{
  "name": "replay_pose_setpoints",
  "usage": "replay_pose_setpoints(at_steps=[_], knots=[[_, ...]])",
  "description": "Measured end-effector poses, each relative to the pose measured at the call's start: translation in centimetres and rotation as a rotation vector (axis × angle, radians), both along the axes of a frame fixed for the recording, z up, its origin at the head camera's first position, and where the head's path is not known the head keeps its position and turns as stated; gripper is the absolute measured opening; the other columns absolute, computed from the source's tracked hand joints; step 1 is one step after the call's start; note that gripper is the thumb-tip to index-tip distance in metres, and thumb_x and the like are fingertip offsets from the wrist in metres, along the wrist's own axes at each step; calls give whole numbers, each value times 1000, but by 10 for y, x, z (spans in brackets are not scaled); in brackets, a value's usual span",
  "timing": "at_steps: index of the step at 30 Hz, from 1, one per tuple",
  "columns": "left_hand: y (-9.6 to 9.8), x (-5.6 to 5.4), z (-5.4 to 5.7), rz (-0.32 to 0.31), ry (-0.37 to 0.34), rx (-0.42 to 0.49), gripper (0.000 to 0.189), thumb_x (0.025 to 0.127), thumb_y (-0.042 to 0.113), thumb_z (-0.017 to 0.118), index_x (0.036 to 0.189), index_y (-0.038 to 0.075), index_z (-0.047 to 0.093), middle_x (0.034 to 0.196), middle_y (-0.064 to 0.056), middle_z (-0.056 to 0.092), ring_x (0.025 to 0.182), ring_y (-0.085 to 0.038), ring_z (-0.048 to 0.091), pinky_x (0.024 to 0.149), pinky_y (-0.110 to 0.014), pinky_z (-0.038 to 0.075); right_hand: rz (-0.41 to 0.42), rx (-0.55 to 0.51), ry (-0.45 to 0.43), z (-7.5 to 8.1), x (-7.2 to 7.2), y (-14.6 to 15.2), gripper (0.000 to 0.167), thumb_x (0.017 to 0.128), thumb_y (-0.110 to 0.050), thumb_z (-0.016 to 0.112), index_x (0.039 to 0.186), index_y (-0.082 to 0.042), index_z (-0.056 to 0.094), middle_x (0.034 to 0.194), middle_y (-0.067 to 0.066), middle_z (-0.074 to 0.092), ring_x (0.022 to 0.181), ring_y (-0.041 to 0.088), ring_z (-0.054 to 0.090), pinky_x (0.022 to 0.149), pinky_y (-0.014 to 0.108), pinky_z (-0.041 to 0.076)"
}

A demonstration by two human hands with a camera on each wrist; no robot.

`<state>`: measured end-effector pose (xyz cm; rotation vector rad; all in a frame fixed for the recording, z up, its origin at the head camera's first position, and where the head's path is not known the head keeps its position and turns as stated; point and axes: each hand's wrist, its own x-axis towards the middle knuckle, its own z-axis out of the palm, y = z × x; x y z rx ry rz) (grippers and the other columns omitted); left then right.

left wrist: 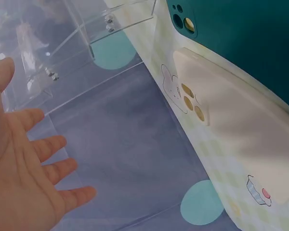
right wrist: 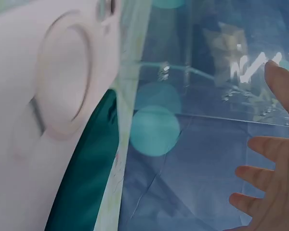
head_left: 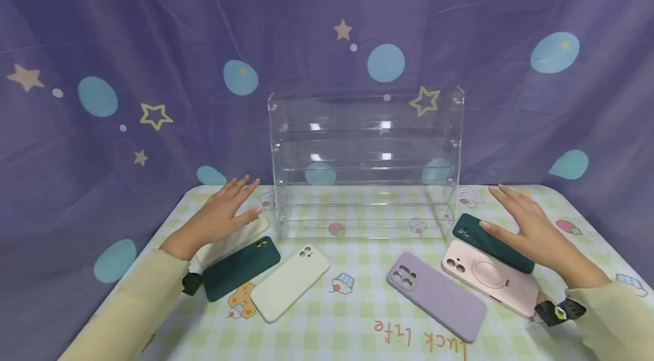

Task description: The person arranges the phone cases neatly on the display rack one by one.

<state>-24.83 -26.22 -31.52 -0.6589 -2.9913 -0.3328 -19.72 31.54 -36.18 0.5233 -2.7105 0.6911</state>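
Note:
My left hand (head_left: 217, 214) hovers with spread, straight fingers over a cream phone case (left wrist: 245, 125) on the left of the table. Beside that case lie a dark green phone case (head_left: 240, 270) and a pale, whitish phone case (head_left: 291, 284). On the other side my right hand (head_left: 536, 230), fingers also extended and holding nothing, is above a second dark green phone case (head_left: 493, 244). Nearer the front are a pink phone case (head_left: 490, 276) with a ring on its back and a lilac phone case (head_left: 436, 296).
A clear acrylic tiered rack (head_left: 365, 162) stands upright at the table's back middle, between the hands. The table wears a green checked cloth (head_left: 352, 315) with cartoon prints. Behind it hangs a purple curtain (head_left: 306, 20) with stars and blue dots.

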Motion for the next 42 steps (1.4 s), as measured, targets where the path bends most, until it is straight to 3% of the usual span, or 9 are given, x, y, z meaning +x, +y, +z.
replay_pose_setpoints(at_steps=[8, 13, 20, 25, 28, 33, 37, 42], knots=[[-9, -7, 1, -29, -43, 147, 70, 97, 45, 46, 151, 9, 20, 155, -20, 17, 139, -45, 14, 106, -66, 15, 28, -116, 16, 4, -8, -17, 75, 89, -26, 65, 150, -10, 24, 151, 27, 21, 133, 54, 18, 93, 77, 16], [-22, -13, -5, -11, -112, 276, 68, 98, 43, 47, 151, 10, 18, 155, -18, 18, 139, -43, 16, 106, -66, 17, -26, -171, -56, 6, -16, -30, 78, 89, -32, 64, 151, -13, 21, 153, 25, 18, 132, 54, 20, 89, 76, 22], [-34, -17, -15, 61, -243, 495, 66, 99, 42, 46, 151, 12, 19, 151, -21, 26, 137, -43, 22, 103, -64, 25, -39, -262, -59, 4, -32, -47, 75, 90, -30, 65, 148, -4, 26, 148, 28, 26, 127, 51, 32, 95, 66, 33], [-38, -19, -25, 42, -268, 651, 62, 100, 28, 49, 149, 3, 22, 147, -26, 31, 133, -44, 28, 103, -61, 29, -62, -334, -75, -1, -38, -55, 72, 91, -31, 64, 147, -4, 28, 146, 28, 30, 126, 48, 37, 95, 61, 37], [-39, -21, -32, 41, -275, 718, 60, 99, 23, 51, 148, 1, 25, 145, -26, 34, 130, -41, 34, 102, -51, 36, -82, -367, -81, -4, -40, -59, 70, 91, -32, 63, 147, -5, 29, 146, 27, 32, 124, 47, 41, 94, 57, 41], [-41, -29, -44, 48, -323, 806, 57, 96, 20, 56, 144, -1, 32, 142, -26, 39, 118, -15, 49, 90, -21, 44, -133, -402, -50, -10, -43, -62, 64, 91, -30, 63, 143, -2, 37, 140, 26, 42, 117, 44, 50, 88, 47, 47], [-43, -38, -53, 72, -350, 871, 55, 94, 16, 60, 139, -6, 38, 138, -27, 44, 105, 2, 53, 85, -15, 45, -177, -432, 9, -14, -45, -66, 55, 90, -25, 65, 136, 0, 47, 130, 25, 53, 111, 40, 56, 83, 30, 52], [-46, -45, -64, 132, -406, 880, 54, 92, 8, 60, 138, -9, 37, 137, -26, 46, 107, -8, 58, 85, -19, 47, -213, -474, 70, -18, -46, -70, 44, 90, -15, 66, 129, 2, 54, 121, 23, 60, 105, 33, 60, 74, 0, 42]])
